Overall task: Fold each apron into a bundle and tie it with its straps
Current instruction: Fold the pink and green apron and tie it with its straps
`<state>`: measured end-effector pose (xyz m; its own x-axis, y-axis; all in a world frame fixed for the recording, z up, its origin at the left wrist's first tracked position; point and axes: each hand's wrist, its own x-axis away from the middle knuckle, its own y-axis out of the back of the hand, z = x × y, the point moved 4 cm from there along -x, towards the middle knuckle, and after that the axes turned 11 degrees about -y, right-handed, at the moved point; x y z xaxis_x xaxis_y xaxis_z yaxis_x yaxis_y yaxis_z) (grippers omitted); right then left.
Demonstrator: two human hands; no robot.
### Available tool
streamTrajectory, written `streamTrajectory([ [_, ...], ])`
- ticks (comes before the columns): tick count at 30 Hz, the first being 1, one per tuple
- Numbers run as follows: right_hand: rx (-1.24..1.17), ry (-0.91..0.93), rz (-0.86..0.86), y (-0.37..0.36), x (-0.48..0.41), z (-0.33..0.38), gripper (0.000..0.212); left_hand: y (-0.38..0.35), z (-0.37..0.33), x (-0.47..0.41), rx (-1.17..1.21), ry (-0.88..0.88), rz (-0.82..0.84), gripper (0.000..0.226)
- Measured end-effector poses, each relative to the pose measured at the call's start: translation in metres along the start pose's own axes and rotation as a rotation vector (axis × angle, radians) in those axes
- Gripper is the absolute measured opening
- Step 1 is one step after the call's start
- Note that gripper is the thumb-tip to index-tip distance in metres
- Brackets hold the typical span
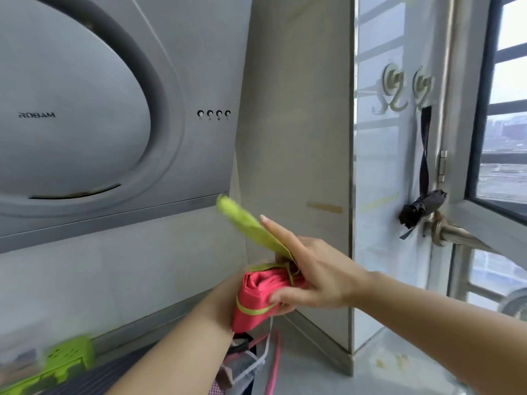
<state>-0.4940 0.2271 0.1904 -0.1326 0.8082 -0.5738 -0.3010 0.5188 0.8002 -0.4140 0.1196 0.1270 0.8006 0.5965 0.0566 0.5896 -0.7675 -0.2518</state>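
Note:
A red apron (258,297) is rolled into a bundle with a yellow-green band round it, held up in front of the wall corner. My left hand (225,295) grips the bundle from behind and is mostly hidden by it. My right hand (310,275) lies against the bundle's right side with fingers extended. A yellow-green strap (248,223) runs up and left from the bundle along my right index finger, blurred by motion. A black apron bundle (422,209) hangs tied by its strap from a wall hook (423,86).
A grey range hood (85,109) fills the left. A second hook (395,86) is bare. A metal window handle (456,238) juts out at right. More cloth and a pink cord (273,366) lie below the hands. A green rack (68,357) sits at lower left.

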Motion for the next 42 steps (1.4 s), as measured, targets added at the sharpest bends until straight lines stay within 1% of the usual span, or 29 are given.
streamTrajectory([
  [2,-0.015,-0.023,-0.085,-0.002,-0.001,-0.010,0.084,-0.014,-0.003,0.002,0.070,0.027,0.088,0.016],
  [3,-0.036,-0.057,-0.111,0.000,-0.003,-0.015,0.082,-0.023,-0.007,0.004,0.147,0.038,0.138,0.010],
  [4,-0.053,-0.100,-0.124,0.002,-0.004,-0.023,0.081,-0.027,-0.009,0.001,0.144,0.026,0.195,0.017],
  [5,-0.066,-0.145,-0.133,0.004,-0.004,-0.031,0.082,-0.026,-0.009,-0.005,0.136,0.017,0.244,0.030],
  [7,-0.067,-0.221,-0.155,0.011,-0.001,-0.052,0.080,-0.029,-0.017,-0.009,0.086,0.020,0.286,0.043],
  [8,-0.058,-0.250,-0.158,0.014,0.001,-0.060,0.078,-0.022,-0.021,-0.015,0.058,0.014,0.272,0.048],
  [10,-0.014,-0.308,-0.151,0.025,0.005,-0.075,0.080,-0.019,-0.036,-0.022,0.024,-0.010,0.239,0.066],
  [11,0.024,-0.330,-0.148,0.030,0.006,-0.081,0.083,-0.019,-0.044,-0.025,-0.023,-0.029,0.237,0.074],
  [12,0.065,-0.344,-0.144,0.035,0.006,-0.087,0.084,-0.024,-0.054,-0.027,-0.097,-0.046,0.246,0.076],
  [13,0.100,-0.345,-0.142,0.040,0.006,-0.092,0.083,-0.032,-0.063,-0.028,-0.212,-0.068,0.259,0.071],
  [15,0.162,-0.321,-0.131,0.050,0.007,-0.098,0.079,-0.048,-0.079,-0.029,-0.481,-0.136,0.250,0.042],
  [16,0.199,-0.311,-0.114,0.055,0.008,-0.101,0.078,-0.054,-0.085,-0.034,-0.578,-0.173,0.223,0.025],
  [17,0.238,-0.309,-0.094,0.060,0.009,-0.103,0.079,-0.060,-0.093,-0.038,-0.621,-0.196,0.198,0.014],
  [18,0.276,-0.312,-0.085,0.067,0.011,-0.106,0.079,-0.067,-0.100,-0.044,-0.630,-0.223,0.186,0.014],
  [19,0.296,-0.308,-0.089,0.074,0.014,-0.109,0.077,-0.073,-0.108,-0.049,-0.587,-0.251,0.168,0.017],
  [22,0.385,-0.243,-0.106,0.092,0.018,-0.115,0.064,-0.095,-0.139,-0.065,-0.401,-0.402,0.092,0.024],
  [23,0.432,-0.230,-0.101,0.096,0.018,-0.117,0.063,-0.106,-0.149,-0.069,-0.382,-0.451,0.093,0.026],
  [24,0.469,-0.225,-0.103,0.101,0.016,-0.122,0.061,-0.118,-0.159,-0.073,-0.416,-0.500,0.097,0.027],
  [25,0.492,-0.233,-0.104,0.105,0.014,-0.124,0.058,-0.128,-0.167,-0.076,-0.513,-0.557,0.091,0.027],
  [26,0.508,-0.250,-0.113,0.113,0.012,-0.129,0.055,-0.141,-0.178,-0.082,-0.670,-0.629,0.077,0.027],
  [29,0.554,-0.322,-0.129,0.134,0.011,-0.141,0.056,-0.173,-0.207,-0.088,-1.326,-0.944,-0.038,0.027],
  [30,0.569,-0.339,-0.144,0.141,0.010,-0.147,0.059,-0.184,-0.215,-0.090,-1.453,-1.011,-0.049,0.027],
  [31,0.584,-0.350,-0.161,0.147,0.010,-0.152,0.062,-0.192,-0.221,-0.093,-1.490,-1.040,-0.038,0.027],
  [32,0.605,-0.348,-0.189,0.156,0.009,-0.162,0.064,-0.203,-0.229,-0.100,-1.466,-1.040,-0.009,0.026],
  [35,0.694,-0.296,-0.268,0.181,0.009,-0.192,0.070,-0.232,-0.249,-0.123,-1.236,-0.980,0.058,0.023],
  [37,0.736,-0.243,-0.360,0.196,0.010,-0.215,0.070,-0.253,-0.258,-0.138,-1.150,-0.982,0.103,0.025],
  [38,0.756,-0.230,-0.402,0.203,0.012,-0.227,0.068,-0.263,-0.260,-0.144,-1.137,-0.998,0.118,0.025],
  [40,0.790,-0.237,-0.483,0.212,0.018,-0.251,0.064,-0.284,-0.261,-0.157,-1.188,-1.062,0.151,0.027],
  [42,0.840,-0.237,-0.556,0.217,0.022,-0.268,0.059,-0.304,-0.259,-0.166,-1.335,-1.161,0.153,0.032],
])
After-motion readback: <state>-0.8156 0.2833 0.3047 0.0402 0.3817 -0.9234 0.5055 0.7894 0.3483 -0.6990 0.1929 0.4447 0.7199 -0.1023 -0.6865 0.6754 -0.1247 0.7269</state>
